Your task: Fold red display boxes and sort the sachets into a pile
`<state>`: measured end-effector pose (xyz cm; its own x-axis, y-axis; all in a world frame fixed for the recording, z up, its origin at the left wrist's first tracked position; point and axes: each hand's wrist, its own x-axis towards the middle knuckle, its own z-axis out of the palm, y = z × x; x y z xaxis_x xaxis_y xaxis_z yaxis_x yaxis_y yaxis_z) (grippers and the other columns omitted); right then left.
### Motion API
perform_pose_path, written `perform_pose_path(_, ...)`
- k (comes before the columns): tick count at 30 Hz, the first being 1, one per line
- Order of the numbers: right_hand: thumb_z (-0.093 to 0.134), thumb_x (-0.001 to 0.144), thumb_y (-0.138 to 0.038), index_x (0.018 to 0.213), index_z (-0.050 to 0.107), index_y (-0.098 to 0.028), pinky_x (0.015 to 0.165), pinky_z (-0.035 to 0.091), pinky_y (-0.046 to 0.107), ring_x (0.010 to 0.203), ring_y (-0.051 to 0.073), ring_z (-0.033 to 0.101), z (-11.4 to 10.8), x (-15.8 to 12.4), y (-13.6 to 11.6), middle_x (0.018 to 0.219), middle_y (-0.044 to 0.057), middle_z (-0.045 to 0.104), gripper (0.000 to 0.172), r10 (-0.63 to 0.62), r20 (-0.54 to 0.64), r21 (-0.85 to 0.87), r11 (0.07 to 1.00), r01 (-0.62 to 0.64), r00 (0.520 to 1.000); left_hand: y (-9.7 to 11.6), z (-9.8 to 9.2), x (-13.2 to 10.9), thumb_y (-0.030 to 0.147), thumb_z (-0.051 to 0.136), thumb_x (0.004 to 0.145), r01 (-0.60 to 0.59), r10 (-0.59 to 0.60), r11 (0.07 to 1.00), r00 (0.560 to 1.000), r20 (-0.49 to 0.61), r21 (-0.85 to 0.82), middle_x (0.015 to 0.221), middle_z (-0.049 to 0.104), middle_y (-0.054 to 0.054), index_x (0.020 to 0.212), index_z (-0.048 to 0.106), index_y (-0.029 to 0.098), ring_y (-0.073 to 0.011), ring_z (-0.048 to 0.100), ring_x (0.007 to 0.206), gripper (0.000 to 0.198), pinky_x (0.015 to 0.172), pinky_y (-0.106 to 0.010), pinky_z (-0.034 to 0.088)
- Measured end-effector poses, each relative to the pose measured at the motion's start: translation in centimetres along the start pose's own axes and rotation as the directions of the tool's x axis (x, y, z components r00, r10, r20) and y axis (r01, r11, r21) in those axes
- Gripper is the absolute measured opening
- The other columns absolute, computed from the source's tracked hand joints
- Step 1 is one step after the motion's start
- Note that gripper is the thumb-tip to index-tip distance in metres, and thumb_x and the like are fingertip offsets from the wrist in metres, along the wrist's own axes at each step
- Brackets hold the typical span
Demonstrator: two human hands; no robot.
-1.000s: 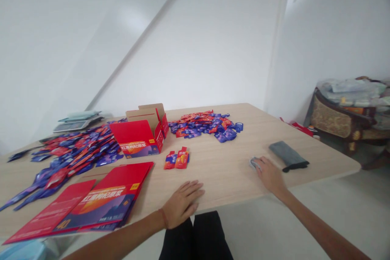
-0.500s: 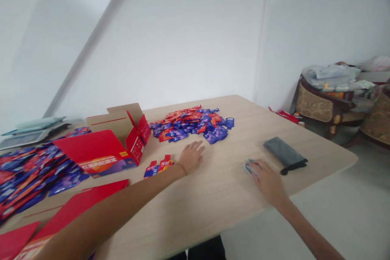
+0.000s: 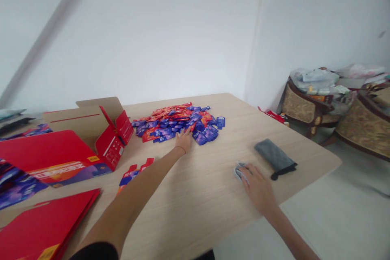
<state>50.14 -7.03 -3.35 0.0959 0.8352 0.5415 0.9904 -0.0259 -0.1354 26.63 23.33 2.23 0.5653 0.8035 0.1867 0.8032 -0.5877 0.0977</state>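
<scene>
My left hand [image 3: 183, 139] stretches far across the wooden table [image 3: 213, 199] and its fingers touch the near edge of a pile of red and purple sachets [image 3: 176, 124]; whether they grip one is hidden. My right hand [image 3: 254, 182] lies fingers-down over a small grey-white object [image 3: 238, 169] near the table's right side. A few loose sachets [image 3: 134, 169] lie beside my left forearm.
An open red carton [image 3: 70, 150] stands at the left, with flat red carton blanks [image 3: 45, 227] in front of it and more sachets [image 3: 15, 187] at the far left. A dark grey cloth [image 3: 275, 157] lies right of my right hand. Armchairs piled with bags [image 3: 323, 97] stand beyond the table.
My left hand has moved from the table's near edge forward to the sachet pile. My right hand has stayed on the small grey object. The view has swung to the right.
</scene>
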Motion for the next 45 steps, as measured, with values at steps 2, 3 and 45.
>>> perform_pose_path(2, 0.05, 0.097, -0.019, 0.118, 0.068, -0.025, 0.086, 0.051, 0.037, 0.106, 0.026, 0.062, -0.2, 0.1, -0.1, 0.118, 0.009, 0.067, 0.028, 0.005, 0.009, -0.009, 1.0, -0.005, 1.0, 0.0, -0.5, -0.4, 0.011, 0.046, 0.094, 0.004, -0.005, 0.999, 0.999, -0.032, -0.04, 0.166, 0.034, -0.01, 0.141, 0.058, 0.025, -0.0384, 0.025, 0.151, 0.051, 0.116, -0.073, 0.024)
perform_pose_path(3, 0.049, 0.097, -0.019, 0.118, 0.068, -0.025, 0.086, 0.051, 0.037, 0.106, 0.026, 0.062, -0.2, 0.1, -0.1, 0.118, 0.009, 0.067, 0.028, 0.009, 0.012, -0.015, 1.0, -0.009, 1.0, 0.0, -1.0, -0.6, 0.012, 0.048, 0.094, 0.004, -0.007, 0.998, 0.999, -0.051, -0.062, 0.164, 0.035, -0.011, 0.141, 0.059, 0.025, -0.0383, 0.026, 0.151, 0.049, 0.116, -0.073, 0.026)
perform_pose_path(45, 0.041, 0.1, -0.029, 0.117, 0.07, -0.021, 0.089, 0.048, 0.03, 0.101, 0.02, 0.062, 0.9, -0.1, 1.5, 0.111, 0.009, 0.068, 0.035, -0.069, 0.01, -0.027, 0.997, 0.069, 0.998, 0.3, -6.5, -25.4, 0.015, 0.059, 0.091, -0.013, 0.024, 0.915, 1.0, 0.021, -0.402, 0.123, 0.069, -0.01, 0.121, 0.071, 0.018, -0.0251, 0.065, 0.115, 0.033, 0.105, -0.039, 0.049)
